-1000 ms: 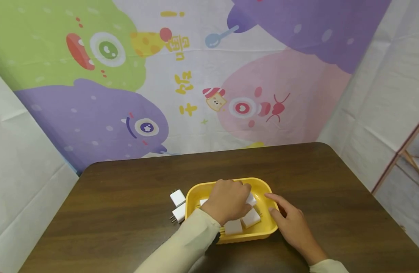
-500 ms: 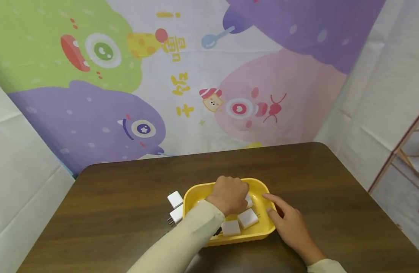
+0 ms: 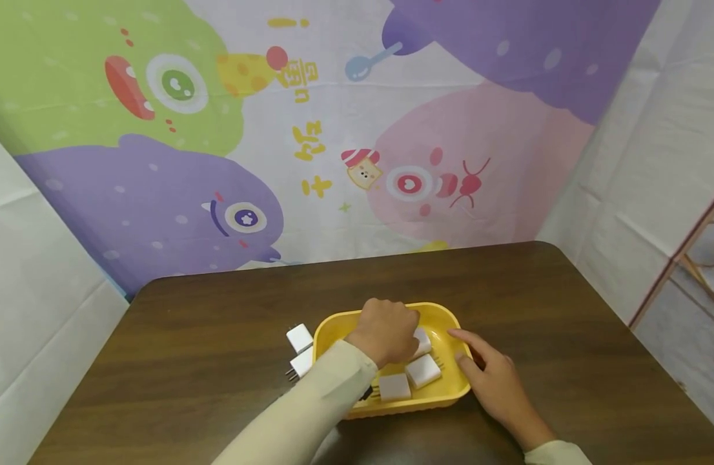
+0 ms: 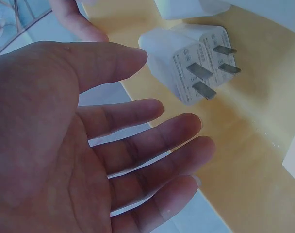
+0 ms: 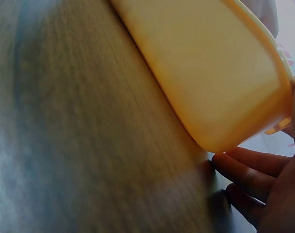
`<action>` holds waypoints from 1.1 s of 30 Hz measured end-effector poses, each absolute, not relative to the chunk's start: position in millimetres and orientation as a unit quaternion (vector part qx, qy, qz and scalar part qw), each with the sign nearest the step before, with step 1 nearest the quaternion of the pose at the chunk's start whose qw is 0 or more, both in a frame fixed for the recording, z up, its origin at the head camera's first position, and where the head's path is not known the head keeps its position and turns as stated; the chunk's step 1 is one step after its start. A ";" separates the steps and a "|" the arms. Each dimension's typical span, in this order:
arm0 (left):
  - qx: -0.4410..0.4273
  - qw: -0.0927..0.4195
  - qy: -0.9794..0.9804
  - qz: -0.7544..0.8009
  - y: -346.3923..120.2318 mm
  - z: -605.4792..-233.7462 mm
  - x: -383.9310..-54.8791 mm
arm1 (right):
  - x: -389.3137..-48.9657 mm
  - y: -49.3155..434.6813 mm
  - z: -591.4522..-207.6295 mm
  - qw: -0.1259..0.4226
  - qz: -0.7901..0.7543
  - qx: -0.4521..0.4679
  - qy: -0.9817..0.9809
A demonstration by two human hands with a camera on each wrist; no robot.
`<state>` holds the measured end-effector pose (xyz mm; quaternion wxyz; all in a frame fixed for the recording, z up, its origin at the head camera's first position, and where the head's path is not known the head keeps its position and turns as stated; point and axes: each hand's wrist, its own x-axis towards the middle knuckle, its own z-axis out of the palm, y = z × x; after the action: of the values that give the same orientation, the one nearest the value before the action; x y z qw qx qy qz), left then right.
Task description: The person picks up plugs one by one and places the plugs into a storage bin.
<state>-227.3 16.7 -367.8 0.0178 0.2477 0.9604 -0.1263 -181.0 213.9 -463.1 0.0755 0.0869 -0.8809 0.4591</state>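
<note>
A yellow plastic tray (image 3: 450, 323) on the brown table holds several white charger plugs with metal prongs, among them one plug (image 3: 423, 371) and another (image 3: 394, 387) near its front wall. My left hand (image 3: 386, 329) is over the tray's middle. In the left wrist view its fingers (image 4: 157, 160) are spread and relaxed, with nothing in the palm. The thumb tip lies beside two plugs (image 4: 186, 63) standing together; whether it touches them I cannot tell. My right hand (image 3: 496, 381) holds the tray's right end, thumb at the rim, other fingers outside by the lower corner.
Two more white plugs, one at the back (image 3: 299, 338) and one partly hidden (image 3: 302, 363), lie on the table (image 3: 206, 361) against the tray's left side. A cartoon-printed cloth (image 3: 334, 129) hangs behind the table, with pale cloth walls at both sides.
My left hand has shifted slightly left inside the tray, uncovering more of a white plug at its right. My right hand stays at the tray's right end.
</note>
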 end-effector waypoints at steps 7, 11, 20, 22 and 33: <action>0.247 0.014 0.961 -0.124 6.2 -366.3 -225.3 | -180.0 213.0 -463.2 0.069 0.458 0.080 -0.883; 0.244 0.006 0.963 -0.114 -2.6 -364.5 -224.2 | -180.0 212.2 -463.7 0.070 0.458 0.078 -0.883; 0.253 -0.038 0.966 -0.034 -26.4 -356.9 -215.6 | -180.0 211.4 -463.4 0.071 0.454 0.077 -0.885; 0.256 -0.055 0.965 -0.018 -31.1 -355.0 -213.0 | -180.0 211.2 -463.7 0.073 0.453 0.079 -0.885; 0.259 -0.134 0.956 0.029 -61.7 -361.5 -198.4 | -180.8 212.8 -462.4 0.070 0.460 0.084 -0.881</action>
<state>-198.4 -61.7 -361.5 -0.1337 0.2592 0.9561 0.0286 -180.8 212.8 -462.4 0.0700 0.0838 -0.8810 0.4603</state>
